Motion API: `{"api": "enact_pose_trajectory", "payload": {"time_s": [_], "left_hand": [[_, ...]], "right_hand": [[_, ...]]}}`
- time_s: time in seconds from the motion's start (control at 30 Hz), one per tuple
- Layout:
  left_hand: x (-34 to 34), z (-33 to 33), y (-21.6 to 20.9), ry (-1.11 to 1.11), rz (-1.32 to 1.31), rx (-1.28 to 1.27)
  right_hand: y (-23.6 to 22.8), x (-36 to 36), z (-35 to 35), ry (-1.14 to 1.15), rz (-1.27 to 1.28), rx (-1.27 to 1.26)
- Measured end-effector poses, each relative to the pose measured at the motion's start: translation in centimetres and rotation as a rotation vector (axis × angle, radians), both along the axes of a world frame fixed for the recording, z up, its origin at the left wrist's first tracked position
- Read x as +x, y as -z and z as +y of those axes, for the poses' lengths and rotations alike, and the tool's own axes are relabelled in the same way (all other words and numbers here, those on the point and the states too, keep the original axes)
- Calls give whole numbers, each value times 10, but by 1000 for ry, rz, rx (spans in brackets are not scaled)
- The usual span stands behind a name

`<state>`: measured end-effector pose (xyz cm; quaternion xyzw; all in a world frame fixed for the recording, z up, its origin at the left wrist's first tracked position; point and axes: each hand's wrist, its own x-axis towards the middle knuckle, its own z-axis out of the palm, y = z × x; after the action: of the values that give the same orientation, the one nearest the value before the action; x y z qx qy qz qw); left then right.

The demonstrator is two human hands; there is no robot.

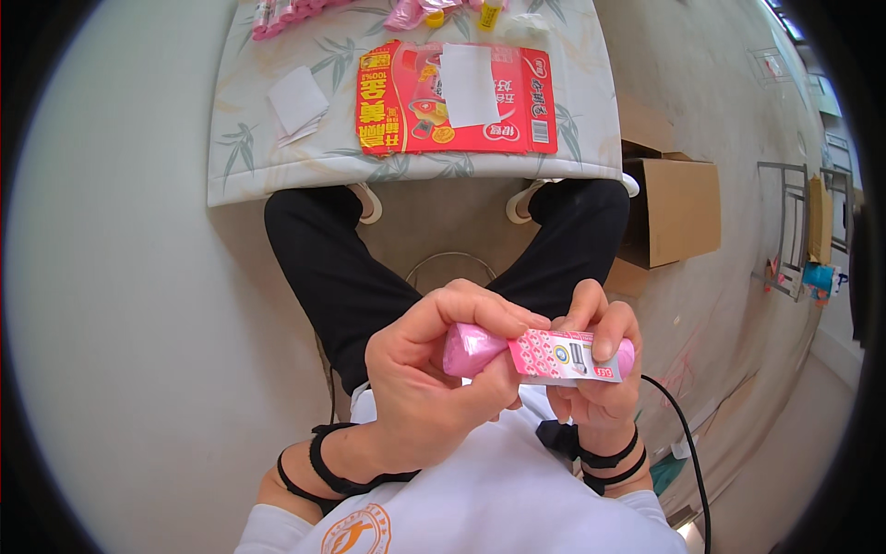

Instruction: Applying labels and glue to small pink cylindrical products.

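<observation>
The left hand [420,374] reaches up and inward from the near left, wrist bent, its thumb and forefinger closed around the left part of a pink roll [473,351]. The right hand [614,392] comes from the near right and grasps the roll's other end, fingers curled over a printed label band [546,355] that wraps it. Both hands thus grip the roll, which lies roughly crosswise above the person's lap, its right end slightly hidden by the fingers. Black straps [332,462] circle both forearms.

The knees in black trousers [318,263] spread between the hands and the worktop [337,168], which stands at the far side under a leaf-patterned cover. On it lies a flat red carton sheet [413,106] with a white paper [471,88] on top; folded white papers [300,103] rest to its left. Pink rolls [284,18] are heaped at the far left, and a yellow bottle [489,16] sits at the far edge. An open cardboard box [683,214] stands on the floor, right of the worktop; a black cable [694,443] curves beside the right hand.
</observation>
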<state>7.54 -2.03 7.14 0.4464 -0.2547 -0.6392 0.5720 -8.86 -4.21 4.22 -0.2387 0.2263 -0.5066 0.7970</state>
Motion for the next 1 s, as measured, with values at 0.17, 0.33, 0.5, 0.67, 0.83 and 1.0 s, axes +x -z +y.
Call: {"api": "enact_pose_trajectory", "payload": {"time_s": [0.17, 0.33, 0.5, 0.67, 0.83, 1.0], "left_hand": [[10, 1, 0, -1, 112, -3], [21, 0, 2, -88, 81, 44], [20, -1, -1, -159, 66, 55], [26, 2, 6, -53, 63, -33], [24, 6, 3, -55, 45, -68], [26, 7, 5, -46, 57, -137]], "right_hand": [[-4, 1, -5, -82, 70, -26], [-3, 12, -13, -157, 111, -42], [-5, 11, -19, -210, 119, -34], [3, 6, -18, -215, 128, -222], [-2, 6, -18, -189, 183, -243], [-3, 7, -17, -184, 197, -331]]}}
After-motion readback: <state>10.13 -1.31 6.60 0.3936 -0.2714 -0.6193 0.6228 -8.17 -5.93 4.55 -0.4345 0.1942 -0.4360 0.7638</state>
